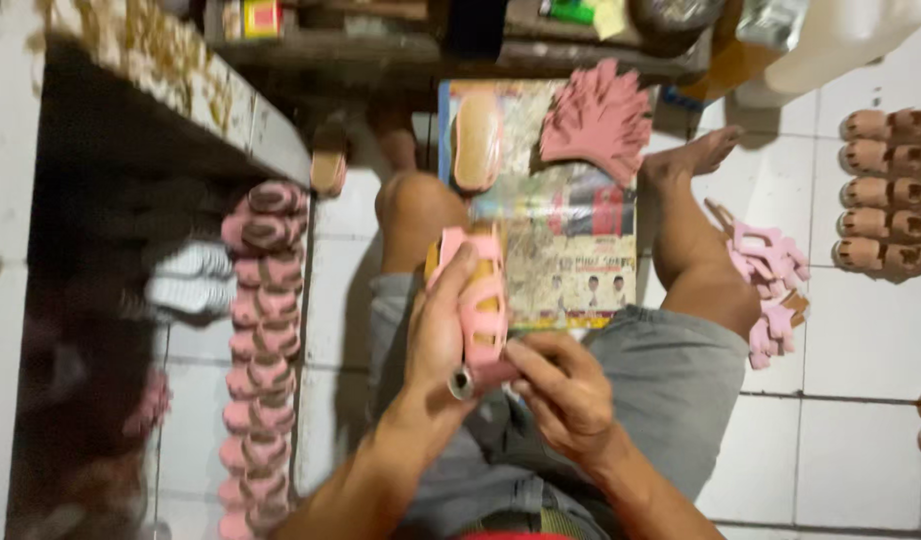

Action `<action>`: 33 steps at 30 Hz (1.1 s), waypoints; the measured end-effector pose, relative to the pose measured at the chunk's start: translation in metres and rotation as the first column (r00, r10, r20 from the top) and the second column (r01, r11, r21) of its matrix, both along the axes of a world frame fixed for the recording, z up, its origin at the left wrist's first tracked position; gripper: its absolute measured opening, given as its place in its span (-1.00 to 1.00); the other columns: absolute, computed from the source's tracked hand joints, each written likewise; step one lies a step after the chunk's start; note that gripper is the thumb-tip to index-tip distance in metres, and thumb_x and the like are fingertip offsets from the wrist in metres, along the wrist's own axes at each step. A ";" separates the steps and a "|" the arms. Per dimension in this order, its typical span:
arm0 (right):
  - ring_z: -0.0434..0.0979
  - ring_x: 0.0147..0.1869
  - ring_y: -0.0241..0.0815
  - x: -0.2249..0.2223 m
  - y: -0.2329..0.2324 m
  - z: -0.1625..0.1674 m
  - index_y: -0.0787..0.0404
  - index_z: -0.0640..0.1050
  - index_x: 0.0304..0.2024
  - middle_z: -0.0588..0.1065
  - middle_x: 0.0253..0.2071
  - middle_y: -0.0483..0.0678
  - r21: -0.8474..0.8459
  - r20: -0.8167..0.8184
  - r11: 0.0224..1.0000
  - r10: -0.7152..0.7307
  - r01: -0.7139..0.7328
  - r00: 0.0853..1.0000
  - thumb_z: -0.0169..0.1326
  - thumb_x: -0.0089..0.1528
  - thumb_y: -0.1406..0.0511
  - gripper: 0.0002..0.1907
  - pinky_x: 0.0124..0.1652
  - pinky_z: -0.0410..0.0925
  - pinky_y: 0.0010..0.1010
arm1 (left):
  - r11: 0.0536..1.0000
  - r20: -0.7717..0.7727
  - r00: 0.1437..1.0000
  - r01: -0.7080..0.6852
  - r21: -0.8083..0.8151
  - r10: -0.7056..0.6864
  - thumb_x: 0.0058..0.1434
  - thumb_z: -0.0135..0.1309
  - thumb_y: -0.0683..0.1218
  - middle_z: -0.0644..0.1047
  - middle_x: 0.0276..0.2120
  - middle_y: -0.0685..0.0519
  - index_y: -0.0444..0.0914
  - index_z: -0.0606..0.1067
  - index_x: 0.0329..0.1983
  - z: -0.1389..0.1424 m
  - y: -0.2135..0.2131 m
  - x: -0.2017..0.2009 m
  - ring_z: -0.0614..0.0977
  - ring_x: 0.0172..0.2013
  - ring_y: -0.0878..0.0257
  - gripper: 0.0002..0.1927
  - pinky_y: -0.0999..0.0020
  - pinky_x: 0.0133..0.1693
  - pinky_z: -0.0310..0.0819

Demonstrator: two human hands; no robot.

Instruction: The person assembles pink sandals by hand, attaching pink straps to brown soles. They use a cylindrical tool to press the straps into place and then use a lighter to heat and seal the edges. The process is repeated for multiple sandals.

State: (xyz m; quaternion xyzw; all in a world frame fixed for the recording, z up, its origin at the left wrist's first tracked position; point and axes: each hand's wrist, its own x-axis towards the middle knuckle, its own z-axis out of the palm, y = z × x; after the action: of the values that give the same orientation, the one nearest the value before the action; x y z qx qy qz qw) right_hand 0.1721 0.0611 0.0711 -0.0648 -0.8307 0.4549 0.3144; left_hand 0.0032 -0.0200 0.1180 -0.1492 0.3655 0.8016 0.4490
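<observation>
Holding a pink strapped sandal [478, 295] over the lap, seated on a white tiled floor [861, 340].

Floor, white tile, under everything; grey shorts [671, 370] of the seated person; printed paper sheet [566, 230] spread between the knees, a tan sole [478, 140] lying on its upper left corner and a fan of pink cut strips [599, 115] on its upper right. Long row of finished pink sandals [261, 350] stacked along the floor at left, beside a dark shelf; row of brown-and-pink sandals [891, 190] at right edge; small heap of pink strap pieces [771, 275] just beside the right knee. Left hand [436, 335] wrapped around the sandal's side, thumb on the straps, a small metal ring-like tool [462, 382] at its heel. Right hand [566, 395] pinched narrowly on the sandal's lower end, fingertips touching it.
</observation>
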 end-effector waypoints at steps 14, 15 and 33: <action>0.58 -0.03 -0.09 -0.037 -0.002 0.003 0.32 0.51 0.17 0.52 -0.02 0.09 -0.058 -0.004 0.998 0.018 -0.018 1.000 0.11 0.27 0.52 -0.60 -0.07 0.47 -0.39 | 0.997 -0.246 0.966 -0.083 -0.003 0.080 0.33 0.17 0.05 0.58 -0.28 -0.11 -0.36 0.45 0.07 0.002 -0.008 -0.021 0.62 -0.40 0.21 -0.57 0.38 -0.42 0.55; 0.59 -0.03 -0.07 -0.038 0.000 0.005 0.32 0.51 0.17 0.54 -0.02 0.09 -0.076 0.026 0.997 0.012 -0.010 1.000 0.10 0.27 0.52 -0.60 -0.06 0.46 -0.38 | 0.997 -0.212 0.975 -0.072 -0.017 0.067 0.36 0.17 0.06 0.58 -0.32 -0.14 -0.39 0.46 0.06 0.001 -0.010 -0.022 0.60 -0.44 0.20 -0.56 0.37 -0.45 0.53; 0.53 -0.20 -0.09 -0.015 0.003 0.002 0.32 0.54 0.13 0.53 -0.11 0.11 -0.138 0.107 0.989 -0.041 0.056 0.993 0.13 0.24 0.50 -0.62 -0.21 0.41 -0.40 | 0.999 -0.344 0.939 -0.043 -0.024 0.032 0.31 0.18 0.00 0.57 -0.26 -0.05 -0.36 0.43 0.08 -0.003 -0.015 -0.011 0.65 -0.32 0.25 -0.58 0.36 -0.31 0.59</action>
State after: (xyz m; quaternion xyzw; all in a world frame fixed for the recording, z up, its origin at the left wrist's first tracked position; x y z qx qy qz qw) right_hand 0.1570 0.0642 0.0728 -0.1306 -0.8098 0.5007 0.2766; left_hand -0.0081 -0.0354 0.1154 -0.0211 0.4475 0.8180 0.3608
